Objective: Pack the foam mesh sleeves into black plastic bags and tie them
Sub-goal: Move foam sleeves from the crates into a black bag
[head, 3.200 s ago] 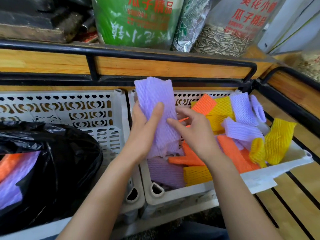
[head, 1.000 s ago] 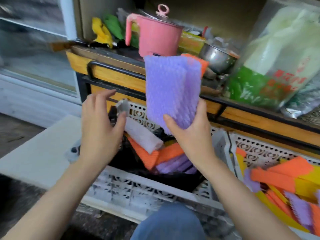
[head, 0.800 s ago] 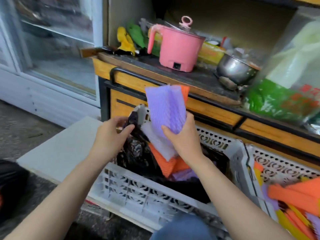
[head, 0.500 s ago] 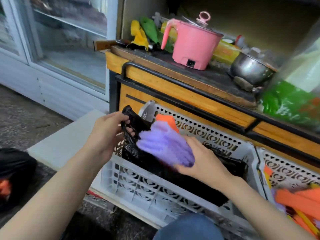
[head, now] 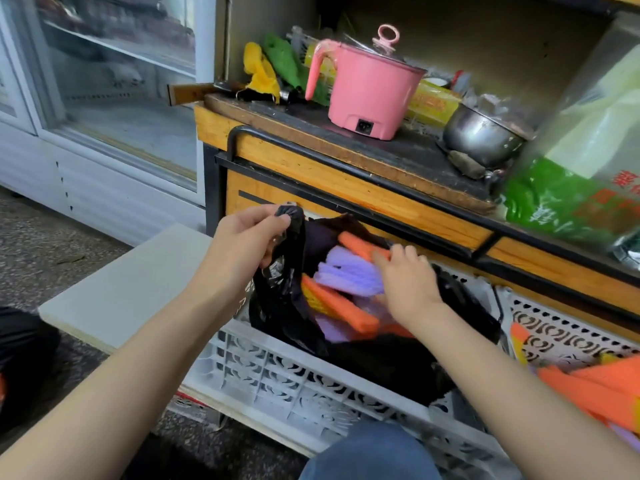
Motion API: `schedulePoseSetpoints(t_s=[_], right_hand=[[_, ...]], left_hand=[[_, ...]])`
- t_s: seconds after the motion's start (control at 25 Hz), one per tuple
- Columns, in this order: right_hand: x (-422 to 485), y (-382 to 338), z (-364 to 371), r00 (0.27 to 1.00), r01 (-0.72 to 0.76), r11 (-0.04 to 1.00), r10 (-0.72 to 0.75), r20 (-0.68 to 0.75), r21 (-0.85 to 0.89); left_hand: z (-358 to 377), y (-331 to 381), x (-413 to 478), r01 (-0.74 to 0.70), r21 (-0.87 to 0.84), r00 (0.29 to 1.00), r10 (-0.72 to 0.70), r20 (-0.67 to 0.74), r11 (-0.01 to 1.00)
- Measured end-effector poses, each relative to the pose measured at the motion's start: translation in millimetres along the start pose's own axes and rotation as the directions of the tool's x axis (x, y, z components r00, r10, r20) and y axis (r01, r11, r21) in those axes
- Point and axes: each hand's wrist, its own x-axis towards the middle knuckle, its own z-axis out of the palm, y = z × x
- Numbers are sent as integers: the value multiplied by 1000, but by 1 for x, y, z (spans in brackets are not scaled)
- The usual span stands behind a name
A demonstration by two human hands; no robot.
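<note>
A black plastic bag sits open inside a white plastic crate. My left hand pinches the bag's left handle and holds it up. Inside the bag lie orange foam sleeves and a bundle of purple foam sleeves. My right hand reaches into the bag with its fingers on the purple bundle and an orange sleeve; whether it grips them is unclear. More orange sleeves fill a second crate at the far right.
A wooden counter with a black rail runs behind the crates, carrying a pink electric pot, a steel pot and a green printed bag. A pale board lies left. A glass-door fridge stands far left.
My right hand carried the purple and orange sleeves from the right crate to the bag and lowered them in. My left hand took hold of the bag's handle and lifted it.
</note>
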Motion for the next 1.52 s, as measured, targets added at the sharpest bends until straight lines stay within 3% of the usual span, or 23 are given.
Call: schedulePoseSetpoints(t_s=[0.08,0.24,0.32,0.44,0.6,0.68,0.76,0.84,0.92,1.08,1.28,1.52], right_hand=[[-5,-17,10,991,116,989,-121,52,93],[-4,-15,17,987,138,957,-155,49,253],[-7,-7,16,975,196,944,-215,46,265],[-19,2,8,967,225,870,-253,7,438],[-46,23,-3,956,293,819,-261,-135,493],[-66,42,-3,952,302,828,-236,-195,473],[-89,66,3,954,276,842,-181,-240,463],[-114,98,16,967,201,864,-100,-233,461],[-141,139,39,978,89,874,13,-206,478],[-198,224,101,954,-180,844,275,-119,505],[-260,320,176,840,-526,685,509,184,505],[-287,389,235,757,-646,605,587,288,466]], left_hand=[[-2,-3,-2,9,62,999,-7,-31,998],[-4,-7,-2,-37,173,997,47,-56,984],[-4,-10,0,-76,284,994,96,-59,956],[-1,-13,4,-170,471,981,193,-1,866],[17,-17,1,-364,725,926,313,213,584],[33,-19,-4,-470,830,862,359,359,300],[53,-21,-8,-556,831,768,385,512,4],[83,-20,-14,-617,775,687,389,614,-135],[125,-22,-23,-723,681,595,398,699,-115],[221,-52,-45,-888,460,441,323,837,21],[342,-114,-67,-916,338,369,121,922,217],[461,-188,-60,-904,303,287,-97,953,302]])
